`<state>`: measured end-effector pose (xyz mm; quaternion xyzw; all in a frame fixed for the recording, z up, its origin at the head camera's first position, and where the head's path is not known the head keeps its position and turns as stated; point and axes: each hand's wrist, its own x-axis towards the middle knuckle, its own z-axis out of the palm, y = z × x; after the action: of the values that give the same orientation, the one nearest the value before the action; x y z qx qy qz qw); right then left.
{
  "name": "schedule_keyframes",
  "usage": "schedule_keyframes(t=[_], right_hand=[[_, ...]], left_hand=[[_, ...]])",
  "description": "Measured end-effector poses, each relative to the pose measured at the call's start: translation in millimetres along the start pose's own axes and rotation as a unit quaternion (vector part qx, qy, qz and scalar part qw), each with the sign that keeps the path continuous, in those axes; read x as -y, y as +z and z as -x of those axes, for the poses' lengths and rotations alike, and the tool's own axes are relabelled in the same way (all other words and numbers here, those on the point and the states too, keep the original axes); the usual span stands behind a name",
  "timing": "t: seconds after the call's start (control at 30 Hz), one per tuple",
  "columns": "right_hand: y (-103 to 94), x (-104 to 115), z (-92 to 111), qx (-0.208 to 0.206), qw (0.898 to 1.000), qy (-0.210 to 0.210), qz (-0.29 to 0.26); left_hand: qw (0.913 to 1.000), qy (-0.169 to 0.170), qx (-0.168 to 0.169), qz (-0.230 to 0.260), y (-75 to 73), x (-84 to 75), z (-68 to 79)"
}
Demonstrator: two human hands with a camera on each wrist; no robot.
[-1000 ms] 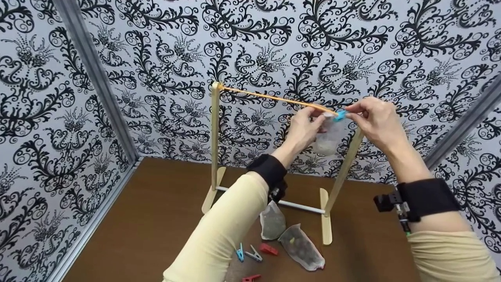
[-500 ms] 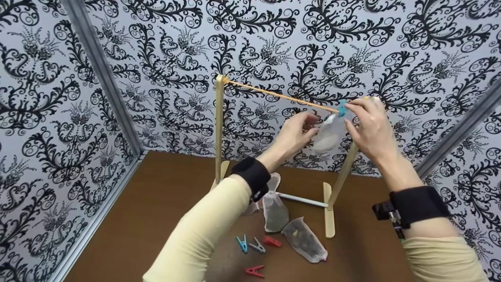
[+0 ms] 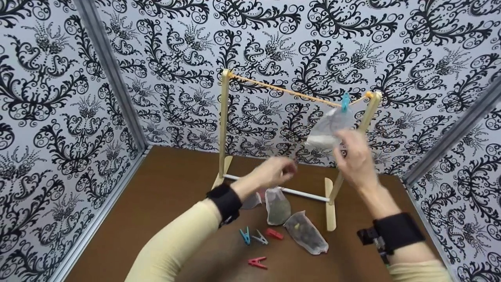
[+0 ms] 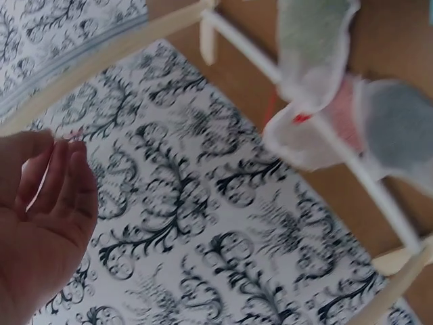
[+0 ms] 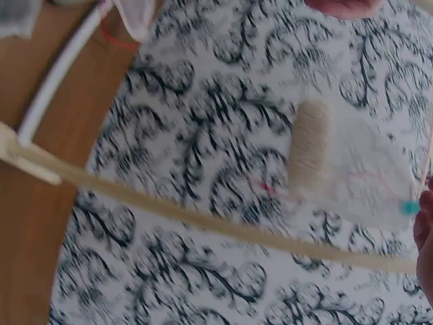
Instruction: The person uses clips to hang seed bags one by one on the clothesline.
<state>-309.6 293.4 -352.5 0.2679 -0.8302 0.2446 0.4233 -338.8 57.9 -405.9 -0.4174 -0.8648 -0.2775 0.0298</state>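
A translucent mesh bag (image 3: 323, 129) with pale grain-like filling hangs tilted from an orange cord (image 3: 285, 91), gripped by a blue clothespin (image 3: 345, 102). The cord sags where the clothespin sits, near the right post. Just below the clothespin and in front of the bag is my right hand (image 3: 355, 156), blurred, fingers loosely bent and holding nothing. Lower and to the left, my left hand (image 3: 274, 172) hovers above the rack's white crossbar (image 3: 303, 194). Its fingers are relaxed around nothing, as the left wrist view shows for that hand (image 4: 51, 210).
On the brown table (image 3: 156, 219) lie a greenish-filled bag (image 3: 278, 207), a dark-filled bag (image 3: 307, 235) and a partly hidden bag (image 3: 251, 200). Nearer are a blue clothespin (image 3: 245, 235), a grey clothespin (image 3: 260, 237) and two red clothespins (image 3: 257, 263). Wooden posts (image 3: 224, 125) hold the cord.
Both hands have let go: the left left the bag and moved down and left; the right released the blue clothespin and dropped below it. The bag now hangs from the cord.
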Motion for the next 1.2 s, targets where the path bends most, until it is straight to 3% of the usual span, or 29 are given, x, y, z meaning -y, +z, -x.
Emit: schedule_keyframes(t=[0.07,0.13,0.2,0.27,0.43,0.53,0.63,0.77,0.9,1.03,1.2], right_hand=[[10.4,5,20,0.067,0.997,-0.004,-0.024],[21.4,13,44,0.161,0.986,0.013,-0.049],[34.7,23,74,0.254,0.964,0.043,-0.068],[49.4,32,106,0.319,0.941,0.066,-0.092],[82.1,48,185,0.400,0.894,0.124,-0.156],[93.3,55,221,0.436,0.854,0.192,-0.209],[100.2,59,246,0.435,0.827,0.251,-0.254],[104.6,61,260,0.397,0.827,0.285,-0.278],[105.7,65,264,0.376,0.839,0.296,-0.260],[105.7,68,268,0.366,0.842,0.309,-0.249],[105.9,70,271,0.350,0.849,0.308,-0.247]], left_hand=[[0.9994,0.022,0.022,-0.013,15.3,4.4,15.2],[0.9979,0.028,0.048,-0.035,33.4,8.0,31.7],[0.9956,0.022,0.070,-0.058,53.9,10.4,47.9],[0.9917,0.004,0.086,-0.096,75.4,12.1,63.3],[0.9693,-0.026,0.075,-0.233,123.1,15.7,93.5],[0.9576,-0.033,0.059,-0.280,140.4,14.6,103.9],[0.9467,-0.038,0.046,-0.317,150.8,10.3,109.0],[0.9312,-0.034,0.028,-0.362,159.0,4.8,109.9],[0.9271,-0.033,0.026,-0.372,166.3,2.9,108.4],[0.9182,-0.041,0.028,-0.393,173.1,0.8,107.7],[0.8931,-0.039,0.027,-0.447,176.0,-4.3,109.3]])
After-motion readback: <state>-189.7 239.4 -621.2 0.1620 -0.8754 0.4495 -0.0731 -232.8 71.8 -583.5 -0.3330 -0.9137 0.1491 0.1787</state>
